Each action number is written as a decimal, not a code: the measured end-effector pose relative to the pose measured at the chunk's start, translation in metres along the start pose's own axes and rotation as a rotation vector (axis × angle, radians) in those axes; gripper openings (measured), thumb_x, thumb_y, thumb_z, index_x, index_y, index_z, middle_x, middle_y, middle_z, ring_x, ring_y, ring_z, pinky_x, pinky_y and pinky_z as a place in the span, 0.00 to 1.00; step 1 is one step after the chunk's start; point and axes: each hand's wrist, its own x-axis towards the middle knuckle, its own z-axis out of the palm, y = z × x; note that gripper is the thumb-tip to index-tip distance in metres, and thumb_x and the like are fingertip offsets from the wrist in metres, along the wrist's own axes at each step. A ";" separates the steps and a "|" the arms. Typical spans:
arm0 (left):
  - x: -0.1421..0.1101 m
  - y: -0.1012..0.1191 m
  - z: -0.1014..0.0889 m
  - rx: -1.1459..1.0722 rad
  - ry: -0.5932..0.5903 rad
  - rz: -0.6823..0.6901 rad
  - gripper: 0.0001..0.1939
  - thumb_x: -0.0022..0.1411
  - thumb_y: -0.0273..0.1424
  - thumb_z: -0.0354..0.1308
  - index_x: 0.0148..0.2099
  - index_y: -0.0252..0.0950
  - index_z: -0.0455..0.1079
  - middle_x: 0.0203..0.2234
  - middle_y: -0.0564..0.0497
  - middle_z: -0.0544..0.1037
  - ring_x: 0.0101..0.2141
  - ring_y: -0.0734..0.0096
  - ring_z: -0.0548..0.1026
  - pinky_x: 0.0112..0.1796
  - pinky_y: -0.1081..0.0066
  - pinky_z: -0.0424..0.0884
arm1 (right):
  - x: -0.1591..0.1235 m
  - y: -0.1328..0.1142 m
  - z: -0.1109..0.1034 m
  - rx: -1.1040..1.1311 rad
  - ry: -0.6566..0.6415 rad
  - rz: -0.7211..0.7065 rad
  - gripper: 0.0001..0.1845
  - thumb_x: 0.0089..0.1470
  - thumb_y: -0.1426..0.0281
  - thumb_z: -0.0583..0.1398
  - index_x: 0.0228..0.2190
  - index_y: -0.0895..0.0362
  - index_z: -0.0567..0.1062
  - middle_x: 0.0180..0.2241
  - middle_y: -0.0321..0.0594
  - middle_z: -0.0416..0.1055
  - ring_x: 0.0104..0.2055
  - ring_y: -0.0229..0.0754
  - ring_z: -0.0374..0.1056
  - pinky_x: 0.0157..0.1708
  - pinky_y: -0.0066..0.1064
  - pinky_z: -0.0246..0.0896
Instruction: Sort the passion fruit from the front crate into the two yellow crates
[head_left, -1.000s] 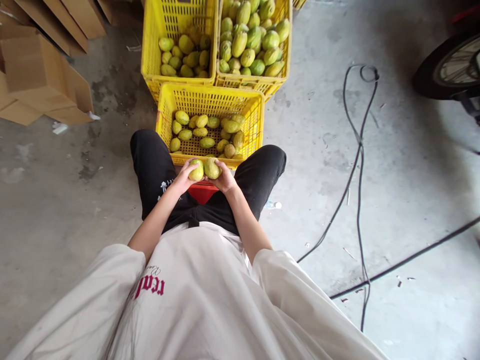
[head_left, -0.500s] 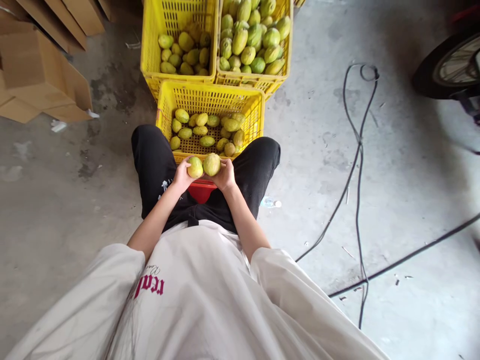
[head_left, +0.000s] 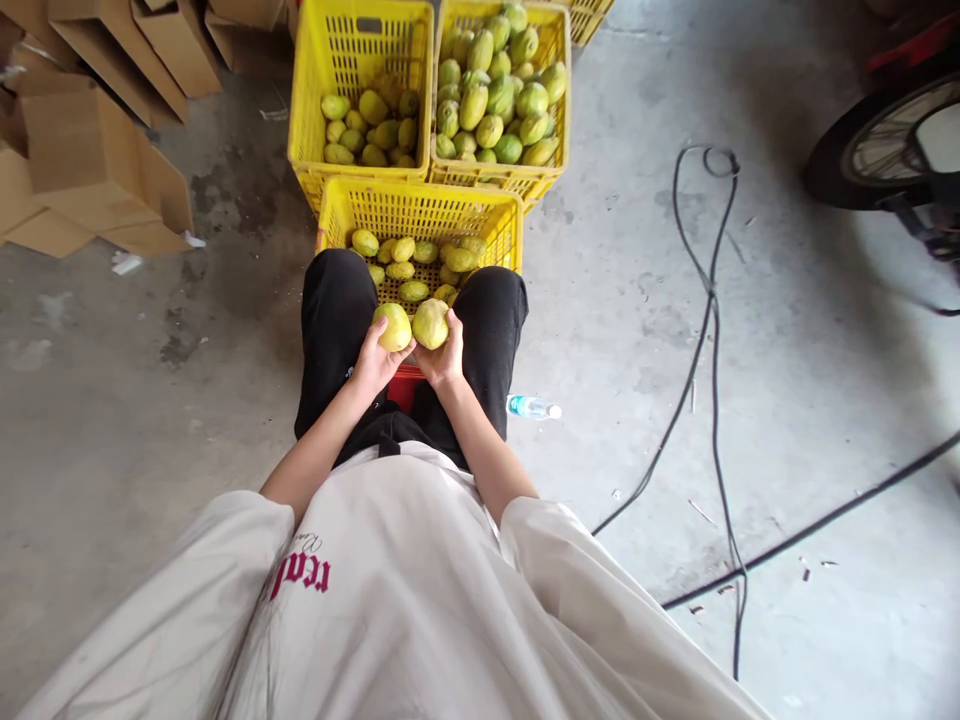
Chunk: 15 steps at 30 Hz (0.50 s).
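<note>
Holding step: left fruit [head_left: 394,328] and right fruit [head_left: 431,324], side by side
Left hand [head_left: 376,364] and right hand [head_left: 446,364] each cup one; moving them likely calls for steady pressure. Beyond, at twelve o'clock, a yellow crate [head_left: 420,191] holds loose fruit [head_left: 413,291].

Single view, taken by a camera worn on the person's head. It faces forward and steeply downward. Nearest the lens, the pale shirt [head_left: 375,600] fills the lower foreground. The left grip [head_left: 374,362] and right grip [head_left: 444,360] lie farther off, near mid-frame. Yellow crates [head_left: 360,172] stand beyond, toward the top edge. Floor [head_left: 600,300] shows on both sides; a wheel [head_left: 829,165] is cut by the right edge.
</note>
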 end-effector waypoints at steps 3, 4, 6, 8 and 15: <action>-0.001 0.001 -0.002 -0.001 -0.013 -0.008 0.17 0.69 0.47 0.66 0.51 0.42 0.74 0.52 0.44 0.85 0.64 0.55 0.81 0.49 0.70 0.85 | -0.005 0.002 0.002 0.010 -0.040 0.016 0.22 0.67 0.47 0.62 0.49 0.49 0.78 0.37 0.39 0.82 0.50 0.51 0.83 0.49 0.39 0.85; -0.002 0.002 -0.003 0.004 -0.014 -0.008 0.18 0.69 0.48 0.65 0.51 0.42 0.74 0.52 0.44 0.85 0.62 0.55 0.81 0.48 0.70 0.85 | -0.006 0.002 0.003 0.027 -0.056 0.012 0.21 0.67 0.48 0.62 0.52 0.48 0.78 0.37 0.38 0.82 0.48 0.49 0.83 0.47 0.37 0.85; -0.002 0.003 -0.004 0.005 -0.018 -0.005 0.19 0.69 0.50 0.64 0.51 0.43 0.75 0.51 0.43 0.85 0.60 0.55 0.82 0.47 0.70 0.86 | -0.009 0.000 0.005 0.080 -0.090 0.003 0.21 0.68 0.53 0.61 0.57 0.46 0.77 0.37 0.36 0.83 0.47 0.48 0.84 0.45 0.36 0.85; -0.002 0.003 -0.004 -0.015 -0.025 -0.004 0.18 0.70 0.49 0.63 0.51 0.43 0.76 0.51 0.44 0.85 0.57 0.58 0.83 0.45 0.71 0.86 | -0.012 -0.002 0.007 0.144 -0.104 0.006 0.22 0.69 0.56 0.58 0.60 0.46 0.77 0.38 0.36 0.83 0.48 0.49 0.84 0.46 0.38 0.85; -0.009 0.010 0.001 -0.081 -0.006 0.015 0.14 0.73 0.44 0.58 0.52 0.44 0.77 0.51 0.46 0.86 0.58 0.61 0.83 0.44 0.74 0.84 | -0.020 -0.005 0.018 0.194 -0.163 0.023 0.32 0.62 0.60 0.54 0.63 0.49 0.78 0.48 0.44 0.87 0.60 0.57 0.82 0.54 0.52 0.85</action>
